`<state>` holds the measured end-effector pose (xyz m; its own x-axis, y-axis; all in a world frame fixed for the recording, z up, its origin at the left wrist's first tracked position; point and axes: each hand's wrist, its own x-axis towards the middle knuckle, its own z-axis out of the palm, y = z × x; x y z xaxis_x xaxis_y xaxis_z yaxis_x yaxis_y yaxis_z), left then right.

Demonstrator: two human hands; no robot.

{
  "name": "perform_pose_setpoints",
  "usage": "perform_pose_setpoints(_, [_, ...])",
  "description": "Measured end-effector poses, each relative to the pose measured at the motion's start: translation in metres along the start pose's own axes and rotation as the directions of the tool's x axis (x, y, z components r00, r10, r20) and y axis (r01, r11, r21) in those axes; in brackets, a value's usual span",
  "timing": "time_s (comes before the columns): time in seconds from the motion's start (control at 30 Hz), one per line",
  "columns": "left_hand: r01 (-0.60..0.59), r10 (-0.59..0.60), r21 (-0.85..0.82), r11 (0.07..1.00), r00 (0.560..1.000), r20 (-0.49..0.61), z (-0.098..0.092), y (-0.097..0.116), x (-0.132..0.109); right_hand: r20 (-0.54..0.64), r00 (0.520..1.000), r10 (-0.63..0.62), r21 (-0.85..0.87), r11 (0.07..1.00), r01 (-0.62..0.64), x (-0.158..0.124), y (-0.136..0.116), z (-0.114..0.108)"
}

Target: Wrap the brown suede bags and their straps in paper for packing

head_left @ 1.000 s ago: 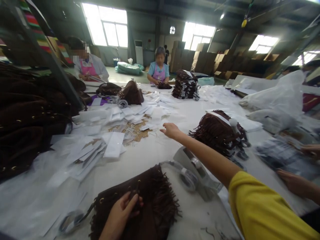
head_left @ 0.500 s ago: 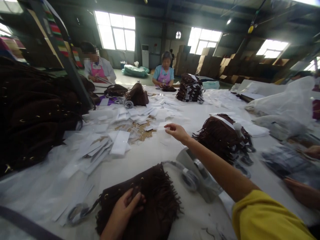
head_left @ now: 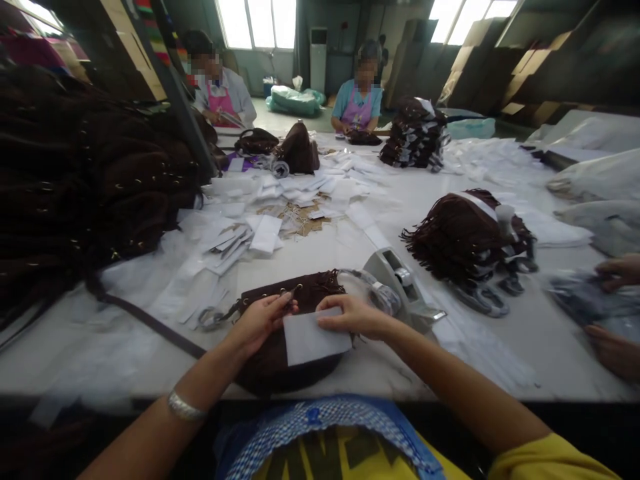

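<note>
A dark brown fringed bag (head_left: 320,285) with metal eyelets lies on the table in front of me. My left hand (head_left: 273,312) is closed on the bag near an eyelet, thumb and fingers pinching a small dark part of it. Between the thumb and fingers of my right hand (head_left: 354,317) is a white rectangular sheet (head_left: 317,343), held over the bag's front and covering part of it. Just beyond my right hand stands a grey tape dispenser (head_left: 395,273), beside the bag's wrapped strap (head_left: 373,288).
Brown bags heap up on the left (head_left: 135,173); a fringed stack (head_left: 460,233) sits to the right. White sheets (head_left: 265,233) and brown tags (head_left: 305,217) spread across the middle. Two people work across the table. Another person's hands (head_left: 620,270) hold a plastic-wrapped item at right.
My right hand has come back from the middle of the table to the bag, bringing a white sheet. The bag sits higher in view, my left hand still on it. The view has tilted down.
</note>
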<state>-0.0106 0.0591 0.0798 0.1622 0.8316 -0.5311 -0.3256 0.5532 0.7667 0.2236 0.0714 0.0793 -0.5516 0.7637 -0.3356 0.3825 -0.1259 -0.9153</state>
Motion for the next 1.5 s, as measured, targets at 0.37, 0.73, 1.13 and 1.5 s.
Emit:
perform_pose_setpoints(0.37, [-0.049,0.046,-0.020,0.999,0.991,-0.129,0.010,-0.029,-0.030,-0.352,0.921,-0.169,-0.197,0.975,0.103,0.009,0.009,0.042])
perform_pose_setpoints(0.73, [-0.143,0.170,0.248,0.958,0.981,-0.094,0.006,-0.053,-0.057,-0.149,0.987,-0.059,0.331,0.938,0.106,0.022,-0.001,0.069])
perform_pose_setpoints(1.13, [-0.236,0.374,0.360,0.903,0.845,-0.384,-0.049,-0.063,-0.082,-0.202,0.979,0.037,0.413,0.909,0.051,0.016,0.009,0.078])
perform_pose_setpoints(1.5, [-0.236,0.334,0.330,0.914,0.899,-0.282,-0.003,-0.065,-0.059,-0.341,0.935,-0.099,0.171,0.971,0.165,0.008,0.013,0.086])
